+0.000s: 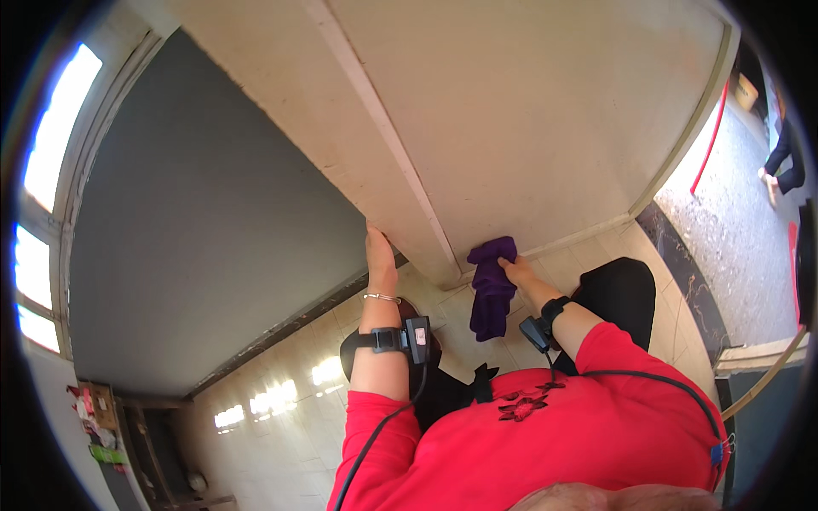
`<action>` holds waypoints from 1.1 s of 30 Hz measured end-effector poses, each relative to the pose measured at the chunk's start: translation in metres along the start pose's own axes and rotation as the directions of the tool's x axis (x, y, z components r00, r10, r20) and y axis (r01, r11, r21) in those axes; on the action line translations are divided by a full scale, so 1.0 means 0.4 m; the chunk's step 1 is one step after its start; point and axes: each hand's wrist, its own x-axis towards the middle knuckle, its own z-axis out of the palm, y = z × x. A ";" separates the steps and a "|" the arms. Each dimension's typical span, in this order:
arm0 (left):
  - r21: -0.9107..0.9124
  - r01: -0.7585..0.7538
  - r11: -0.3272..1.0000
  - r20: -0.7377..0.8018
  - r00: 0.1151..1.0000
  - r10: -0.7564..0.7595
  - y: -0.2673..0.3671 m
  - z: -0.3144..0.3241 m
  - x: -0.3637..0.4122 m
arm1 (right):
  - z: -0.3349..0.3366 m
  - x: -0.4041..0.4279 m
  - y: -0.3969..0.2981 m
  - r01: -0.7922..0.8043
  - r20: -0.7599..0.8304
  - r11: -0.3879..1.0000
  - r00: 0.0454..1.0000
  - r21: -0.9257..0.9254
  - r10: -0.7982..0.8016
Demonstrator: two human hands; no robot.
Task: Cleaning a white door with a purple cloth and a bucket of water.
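My right hand (519, 269) grips a crumpled purple cloth (493, 294). The cloth's upper part lies against the foot of a cream-coloured panel (530, 128), and its lower part hangs down over the floor tiles. At the panel's left edge, beside a raised trim strip (383, 121), my left hand (381, 248) touches the cream surface low down. Its fingers are partly hidden, so whether they curl around the edge is unclear. Both forearms carry strapped-on devices with black cables.
A grey-painted wall (217, 217) with windows (51, 140) above stands left. Pale tiles (275, 441) cover the floor. Dark stone edging (687, 281) borders a bright area at right, where a person (785, 156) and a red hose-like line (712, 140) show. Shelving (137, 441) with assorted items is lower left.
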 end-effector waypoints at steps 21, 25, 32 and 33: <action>-0.193 -0.194 0.962 -0.138 0.976 0.169 -0.029 0.067 -0.111 | 0.088 -0.183 -0.116 0.345 0.328 0.900 0.845 0.268 -0.422; -0.152 -0.249 0.957 -0.085 0.968 0.238 -0.045 0.065 -0.092 | 0.040 -0.268 -0.311 0.469 0.281 0.740 0.717 0.482 -0.638; 0.363 -0.431 0.826 -0.309 0.781 0.543 -0.018 0.021 -0.083 | -0.101 -0.361 -0.484 0.591 0.095 0.600 0.665 0.540 -0.741; 0.356 -0.433 0.828 -0.292 0.790 0.539 -0.005 0.045 -0.110 | -0.132 -0.356 -0.483 0.600 0.034 0.579 0.677 0.551 -0.735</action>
